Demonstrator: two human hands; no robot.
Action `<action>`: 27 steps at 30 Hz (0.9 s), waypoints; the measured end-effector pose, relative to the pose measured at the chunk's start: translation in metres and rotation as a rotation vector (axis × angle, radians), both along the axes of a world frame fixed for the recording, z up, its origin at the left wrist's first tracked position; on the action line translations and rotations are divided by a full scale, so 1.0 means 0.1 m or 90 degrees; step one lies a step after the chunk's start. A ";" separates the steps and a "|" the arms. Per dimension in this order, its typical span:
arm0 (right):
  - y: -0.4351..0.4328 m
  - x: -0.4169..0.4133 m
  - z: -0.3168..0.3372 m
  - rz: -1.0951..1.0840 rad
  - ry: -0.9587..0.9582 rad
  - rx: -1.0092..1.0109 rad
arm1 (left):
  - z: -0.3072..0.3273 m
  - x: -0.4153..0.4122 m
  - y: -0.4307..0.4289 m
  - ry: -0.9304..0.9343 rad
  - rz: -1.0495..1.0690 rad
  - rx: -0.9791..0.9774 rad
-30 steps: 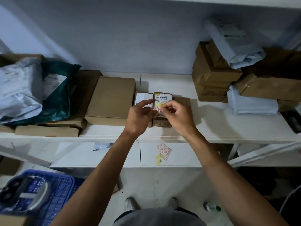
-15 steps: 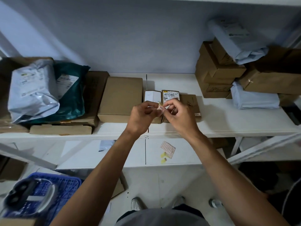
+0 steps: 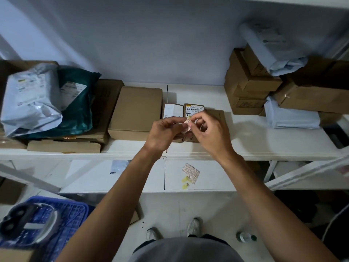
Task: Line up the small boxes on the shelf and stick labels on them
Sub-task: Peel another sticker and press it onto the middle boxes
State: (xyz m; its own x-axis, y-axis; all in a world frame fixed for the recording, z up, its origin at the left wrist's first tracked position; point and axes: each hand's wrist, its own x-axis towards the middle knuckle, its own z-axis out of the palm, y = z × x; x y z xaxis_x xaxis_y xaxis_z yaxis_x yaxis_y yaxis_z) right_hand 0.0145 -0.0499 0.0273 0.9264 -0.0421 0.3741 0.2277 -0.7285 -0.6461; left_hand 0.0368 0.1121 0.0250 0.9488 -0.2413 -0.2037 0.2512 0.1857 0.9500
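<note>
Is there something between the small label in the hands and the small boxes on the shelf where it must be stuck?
Nothing visible. Both hands, left and right, pinch the label strip just above the small boxes; only the hands themselves cover the boxes' near parts.

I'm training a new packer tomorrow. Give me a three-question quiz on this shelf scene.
1. True or false: both hands pinch the small label strip.
2. Where does the label sheet lie? A) upper shelf B) lower shelf C) blue basket
3. What colour is the mailer bag under the grey one on the left?

Key: 1 true: left hand and right hand meet on it. 2 B. 3 dark green.
</note>
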 end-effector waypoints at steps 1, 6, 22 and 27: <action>-0.03 0.01 0.02 0.002 -0.017 -0.014 | 0.00 0.01 -0.03 -0.003 0.002 -0.005; -0.16 0.09 0.06 0.014 -0.066 -0.053 | 0.02 0.09 -0.18 -0.016 0.017 0.024; -0.43 0.38 0.01 0.036 -0.054 -0.028 | 0.00 0.25 -0.39 -0.051 0.021 0.074; -0.50 0.44 -0.01 -0.023 -0.024 0.070 | -0.01 0.28 -0.37 -0.034 0.078 0.062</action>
